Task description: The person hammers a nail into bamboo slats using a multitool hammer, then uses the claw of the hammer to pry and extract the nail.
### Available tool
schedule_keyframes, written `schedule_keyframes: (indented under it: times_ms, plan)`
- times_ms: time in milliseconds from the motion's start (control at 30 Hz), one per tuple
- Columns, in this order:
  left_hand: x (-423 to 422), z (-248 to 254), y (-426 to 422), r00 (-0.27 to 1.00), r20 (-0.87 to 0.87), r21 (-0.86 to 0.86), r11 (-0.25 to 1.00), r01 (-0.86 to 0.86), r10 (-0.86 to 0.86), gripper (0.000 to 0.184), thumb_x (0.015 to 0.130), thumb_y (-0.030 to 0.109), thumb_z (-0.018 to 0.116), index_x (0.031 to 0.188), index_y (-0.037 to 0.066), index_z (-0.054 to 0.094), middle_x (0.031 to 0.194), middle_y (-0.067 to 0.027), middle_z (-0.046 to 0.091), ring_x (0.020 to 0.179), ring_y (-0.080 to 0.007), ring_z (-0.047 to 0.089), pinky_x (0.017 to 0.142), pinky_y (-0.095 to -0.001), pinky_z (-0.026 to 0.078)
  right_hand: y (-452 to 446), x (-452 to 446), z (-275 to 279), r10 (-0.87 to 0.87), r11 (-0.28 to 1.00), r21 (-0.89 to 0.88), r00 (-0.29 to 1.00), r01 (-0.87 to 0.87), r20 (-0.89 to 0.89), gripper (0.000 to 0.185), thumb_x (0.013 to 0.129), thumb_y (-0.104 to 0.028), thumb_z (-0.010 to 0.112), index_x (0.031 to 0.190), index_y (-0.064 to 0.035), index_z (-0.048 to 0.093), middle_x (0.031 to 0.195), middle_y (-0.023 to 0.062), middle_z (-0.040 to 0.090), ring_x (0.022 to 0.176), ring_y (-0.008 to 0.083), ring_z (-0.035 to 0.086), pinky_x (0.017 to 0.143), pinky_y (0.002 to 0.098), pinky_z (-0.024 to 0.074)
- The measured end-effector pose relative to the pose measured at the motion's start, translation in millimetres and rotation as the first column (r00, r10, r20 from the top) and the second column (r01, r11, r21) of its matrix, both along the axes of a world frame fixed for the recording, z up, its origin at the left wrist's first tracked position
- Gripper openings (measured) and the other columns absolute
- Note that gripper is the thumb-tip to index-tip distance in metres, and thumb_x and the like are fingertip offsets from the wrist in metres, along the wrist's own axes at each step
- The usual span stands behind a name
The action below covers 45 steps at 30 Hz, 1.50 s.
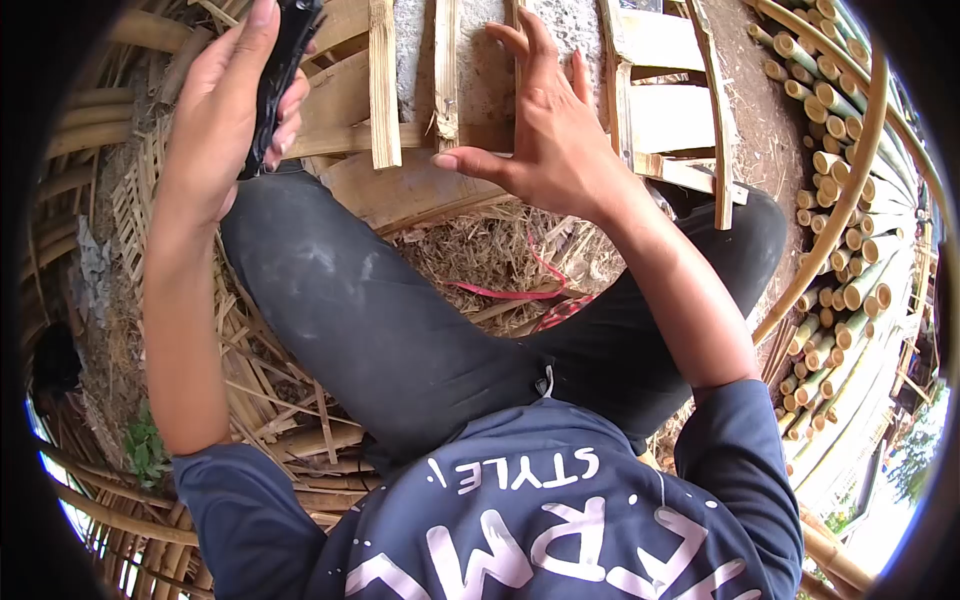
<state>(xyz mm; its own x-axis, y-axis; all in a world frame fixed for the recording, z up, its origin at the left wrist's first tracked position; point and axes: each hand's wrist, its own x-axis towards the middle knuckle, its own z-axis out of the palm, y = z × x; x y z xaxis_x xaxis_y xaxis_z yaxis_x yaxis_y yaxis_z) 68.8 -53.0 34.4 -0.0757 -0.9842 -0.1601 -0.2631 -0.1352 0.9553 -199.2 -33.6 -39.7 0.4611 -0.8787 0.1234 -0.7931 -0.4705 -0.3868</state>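
Note:
My left hand (220, 120) is closed around a long black thing with a shiny, wrinkled surface (272, 90), held up at the upper left above my knee. Its far end runs out of the frame, so I cannot tell its kind. My right hand (550, 130) is open, fingers spread and thumb stretched to the left, over a lattice of bamboo strips. One upright bamboo strip (445, 70) ends near the thumb tip; another bamboo strip (384, 85) stands to its left. Wider crosswise slats (665, 120) pass between them. A rough grey slab (480, 60) lies beneath.
My bent legs (340, 290) frame the work. Bamboo shavings (460, 250) and a red ribbon (510, 293) lie between them. Cut bamboo poles (850, 240) are stacked at the right. Split bamboo pieces (290, 400) litter the ground at the left.

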Motion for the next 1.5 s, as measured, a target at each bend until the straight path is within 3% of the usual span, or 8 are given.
schedule_keyframes:
  times_ms: [467, 567, 800, 1067, 1200, 1300, 1467, 1500]
  plan:
    - [-6.5, -1.9, -10.2, 0.959, 0.268, -0.018, 0.995, 0.103, -0.094, 0.052, 0.109, 0.053, 0.045, 0.095, 0.005, 0.061, 0.058, 0.003, 0.05, 0.039, -0.0022, 0.04, 0.038, -0.0192, 0.032, -0.1, -0.3, -1.4, -0.018, 0.999, 0.033, 0.999, 0.017, 0.046, 0.126, 0.088, -0.067, 0.069, 0.154, 0.018, 0.003, 0.161, 0.0378, 0.014, 0.154, 0.048, 0.02, 0.126, 0.0651, 0.0093]
    - [-3.8, 10.8, -6.0, 0.779, 0.459, 0.227, 0.904, 0.363, -0.428, 0.054, 0.109, 0.054, 0.044, 0.096, 0.005, 0.06, 0.058, 0.0038, 0.049, 0.039, -0.0019, 0.038, 0.038, -0.0189, 0.031, -0.5, -1.2, -5.7, -0.012, 1.0, -0.021, 1.0, 0.012, -0.015, 0.127, 0.088, -0.066, 0.069, 0.154, 0.018, 0.0, 0.161, 0.0374, 0.014, 0.154, 0.0475, 0.02, 0.126, 0.0649, 0.0095]
    - [9.9, 8.5, -23.4, 0.949, 0.3, 0.05, 0.995, 0.084, -0.095, 0.054, 0.108, 0.056, 0.045, 0.099, 0.005, 0.059, 0.059, 0.0059, 0.046, 0.04, -0.0002, 0.035, 0.038, -0.0177, 0.028, 0.5, -1.1, -2.6, 0.011, 1.0, 0.002, 1.0, -0.011, 0.019, 0.128, 0.089, -0.067, 0.067, 0.153, 0.0179, -0.003, 0.16, 0.0372, 0.016, 0.153, 0.0478, 0.022, 0.125, 0.066, 0.011]
    - [-2.7, 3.3, -12.6, 0.808, 0.337, 0.304, 0.868, 0.393, -0.483, 0.051, 0.109, 0.053, 0.046, 0.093, 0.006, 0.059, 0.054, 0.0049, 0.047, 0.036, -0.0015, 0.038, 0.036, -0.0186, 0.03, 0.5, -3.3, -8.8, 0.014, 0.999, -0.053, 1.0, -0.015, -0.004, 0.129, 0.088, -0.069, 0.066, 0.153, 0.019, -0.003, 0.16, 0.0384, 0.015, 0.153, 0.0489, 0.021, 0.125, 0.0661, 0.0107]
    - [1.3, -1.7, -22.8, 0.959, 0.226, 0.107, 0.983, 0.15, -0.171, 0.049, 0.11, 0.049, 0.046, 0.09, 0.006, 0.059, 0.054, 0.0046, 0.049, 0.035, -0.0022, 0.038, 0.035, -0.0189, 0.031, 0.1, -0.9, -3.3, 0.012, 1.0, 0.001, 0.999, -0.012, 0.039, 0.128, 0.089, -0.069, 0.066, 0.153, 0.0195, 0.0, 0.161, 0.0386, 0.014, 0.153, 0.049, 0.02, 0.125, 0.066, 0.0107]
    - [-0.6, 7.6, -14.6, 0.79, 0.302, 0.37, 0.829, 0.418, -0.533, 0.054, 0.109, 0.054, 0.045, 0.091, 0.005, 0.059, 0.054, 0.0053, 0.047, 0.036, -0.001, 0.038, 0.036, -0.0177, 0.03, 1.7, -2.8, -4.9, 0.017, 0.999, -0.046, 1.0, -0.017, -0.002, 0.126, 0.089, -0.068, 0.066, 0.153, 0.0194, 0.001, 0.161, 0.0384, 0.015, 0.153, 0.0489, 0.021, 0.125, 0.0661, 0.0106]
    - [3.7, 2.1, -24.1, 0.974, 0.182, 0.119, 0.986, 0.116, -0.136, 0.047, 0.109, 0.049, 0.048, 0.089, 0.007, 0.059, 0.053, 0.0049, 0.047, 0.037, -0.0009, 0.037, 0.033, -0.0174, 0.027, 0.8, -0.7, 0.4, 0.002, 0.999, 0.042, 0.998, -0.004, 0.059, 0.125, 0.089, -0.066, 0.067, 0.153, 0.0189, 0.002, 0.16, 0.0378, 0.016, 0.153, 0.0486, 0.021, 0.125, 0.0659, 0.0112]
    - [2.8, 5.7, -21.2, 0.929, 0.243, 0.235, 0.946, 0.224, -0.28, 0.048, 0.109, 0.05, 0.048, 0.09, 0.007, 0.059, 0.053, 0.0052, 0.046, 0.037, -0.0005, 0.037, 0.034, -0.0172, 0.027, 3.1, -1.0, -0.7, 0.008, 0.999, 0.035, 0.999, -0.01, 0.041, 0.125, 0.089, -0.066, 0.067, 0.153, 0.0184, 0.001, 0.16, 0.0375, 0.016, 0.153, 0.0485, 0.021, 0.125, 0.0658, 0.0115]
